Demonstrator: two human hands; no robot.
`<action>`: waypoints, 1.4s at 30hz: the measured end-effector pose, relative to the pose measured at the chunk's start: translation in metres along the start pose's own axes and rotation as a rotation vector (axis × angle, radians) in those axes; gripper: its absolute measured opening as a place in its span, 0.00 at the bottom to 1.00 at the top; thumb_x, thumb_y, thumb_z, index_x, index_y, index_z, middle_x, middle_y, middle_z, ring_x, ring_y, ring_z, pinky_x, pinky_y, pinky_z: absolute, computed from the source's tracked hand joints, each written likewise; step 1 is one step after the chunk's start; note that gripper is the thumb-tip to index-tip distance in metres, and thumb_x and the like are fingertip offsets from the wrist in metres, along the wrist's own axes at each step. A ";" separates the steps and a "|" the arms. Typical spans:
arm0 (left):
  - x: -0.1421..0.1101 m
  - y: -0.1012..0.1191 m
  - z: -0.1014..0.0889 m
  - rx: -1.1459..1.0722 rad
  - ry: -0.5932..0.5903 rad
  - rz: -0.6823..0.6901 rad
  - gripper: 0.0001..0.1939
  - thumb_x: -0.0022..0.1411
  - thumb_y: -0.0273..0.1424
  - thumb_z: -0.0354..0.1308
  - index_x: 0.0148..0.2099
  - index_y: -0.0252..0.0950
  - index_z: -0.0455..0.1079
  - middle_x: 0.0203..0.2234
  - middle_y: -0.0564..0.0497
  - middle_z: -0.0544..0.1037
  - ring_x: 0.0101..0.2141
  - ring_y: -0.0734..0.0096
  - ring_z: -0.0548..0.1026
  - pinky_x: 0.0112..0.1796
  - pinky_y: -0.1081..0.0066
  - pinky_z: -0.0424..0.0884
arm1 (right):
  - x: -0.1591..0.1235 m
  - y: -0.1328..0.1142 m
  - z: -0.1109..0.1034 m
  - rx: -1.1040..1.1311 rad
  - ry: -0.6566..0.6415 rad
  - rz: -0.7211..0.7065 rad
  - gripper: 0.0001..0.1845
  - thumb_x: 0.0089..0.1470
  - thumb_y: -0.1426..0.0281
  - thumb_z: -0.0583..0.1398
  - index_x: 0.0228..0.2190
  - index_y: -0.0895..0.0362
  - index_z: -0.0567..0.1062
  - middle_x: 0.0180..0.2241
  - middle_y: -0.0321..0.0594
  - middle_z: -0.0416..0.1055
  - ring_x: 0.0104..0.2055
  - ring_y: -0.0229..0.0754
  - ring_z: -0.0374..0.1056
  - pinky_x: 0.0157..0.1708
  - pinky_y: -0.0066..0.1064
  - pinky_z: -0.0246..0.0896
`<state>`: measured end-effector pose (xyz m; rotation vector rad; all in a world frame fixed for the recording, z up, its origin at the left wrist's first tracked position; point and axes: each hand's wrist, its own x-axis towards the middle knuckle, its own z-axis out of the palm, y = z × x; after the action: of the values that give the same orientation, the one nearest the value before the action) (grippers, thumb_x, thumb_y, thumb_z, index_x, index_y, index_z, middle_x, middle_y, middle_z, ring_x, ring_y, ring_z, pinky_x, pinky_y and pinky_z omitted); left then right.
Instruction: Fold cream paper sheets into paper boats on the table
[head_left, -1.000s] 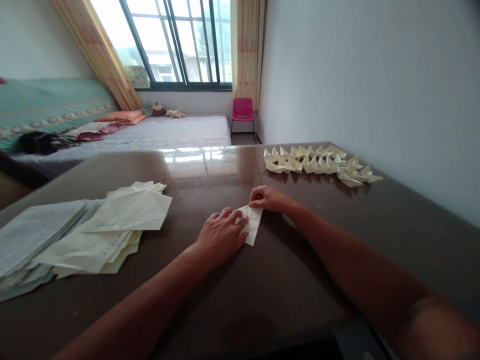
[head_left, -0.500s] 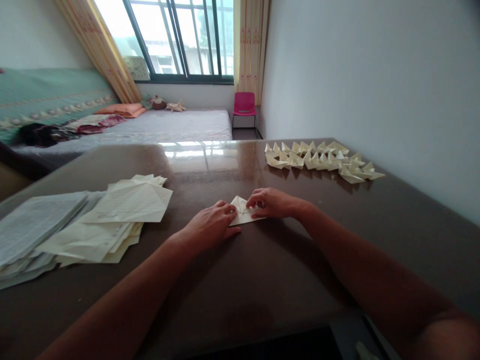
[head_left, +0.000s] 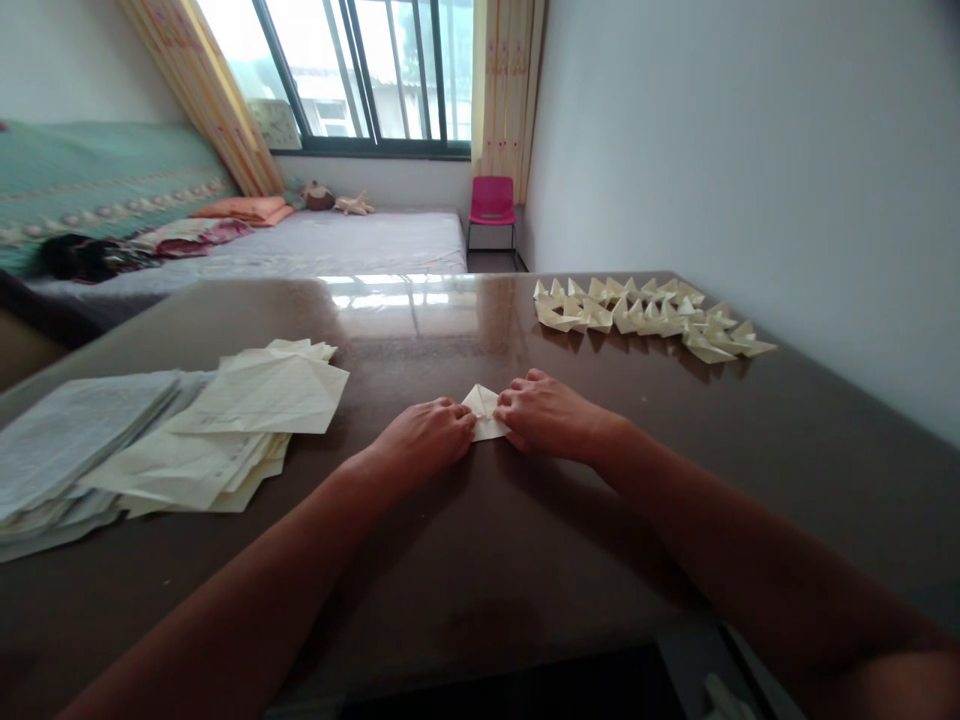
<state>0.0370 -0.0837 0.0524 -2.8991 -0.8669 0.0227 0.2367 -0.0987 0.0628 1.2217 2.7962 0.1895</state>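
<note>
A small cream sheet of folded paper lies on the brown table in front of me, its peak pointing away. My left hand grips its left corner with the fingers bent together. On the opposite side my right hand has its fingers closed around the right corner. Both corners are hidden under the fingers; the creased middle shows between the hands.
Several folded paper boats stand in rows at the table's far right. To the left lie loose creased sheets, partly over a stack of printed papers. Beyond the glossy table are a bed and a pink chair.
My left fingers have drawn in and closed on the paper's left corner. My right hand has turned and closed over the right corner, so less of the paper shows. The view shifted slightly.
</note>
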 end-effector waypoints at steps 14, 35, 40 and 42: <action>-0.001 0.001 -0.004 0.055 -0.058 -0.077 0.13 0.63 0.23 0.50 0.48 0.31 0.70 0.39 0.42 0.78 0.41 0.60 0.75 0.37 0.68 0.70 | -0.005 -0.005 -0.003 -0.028 -0.022 0.057 0.09 0.53 0.71 0.57 0.37 0.60 0.74 0.38 0.49 0.74 0.40 0.48 0.69 0.40 0.36 0.49; -0.002 0.001 0.000 -0.044 0.052 -0.052 0.16 0.64 0.39 0.51 0.44 0.34 0.71 0.38 0.44 0.77 0.41 0.62 0.73 0.40 0.68 0.69 | -0.002 0.003 -0.007 -0.011 -0.022 0.096 0.08 0.58 0.71 0.54 0.35 0.57 0.73 0.34 0.45 0.76 0.35 0.44 0.71 0.35 0.31 0.52; 0.003 -0.006 0.006 -0.084 0.096 -0.083 0.16 0.67 0.34 0.45 0.37 0.36 0.72 0.35 0.47 0.76 0.38 0.66 0.72 0.37 0.70 0.68 | -0.003 0.021 0.002 0.195 0.055 0.128 0.07 0.55 0.70 0.56 0.35 0.56 0.72 0.33 0.42 0.75 0.33 0.41 0.69 0.31 0.27 0.52; 0.005 -0.010 0.009 -0.128 0.110 -0.122 0.16 0.67 0.33 0.44 0.35 0.37 0.73 0.33 0.48 0.75 0.36 0.67 0.72 0.36 0.71 0.67 | -0.002 0.031 0.011 0.344 0.082 0.125 0.07 0.53 0.71 0.57 0.35 0.56 0.73 0.34 0.40 0.74 0.34 0.39 0.68 0.32 0.26 0.53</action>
<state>0.0353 -0.0714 0.0445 -2.9236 -1.0590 -0.2089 0.2621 -0.0786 0.0568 1.4908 2.9085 -0.2507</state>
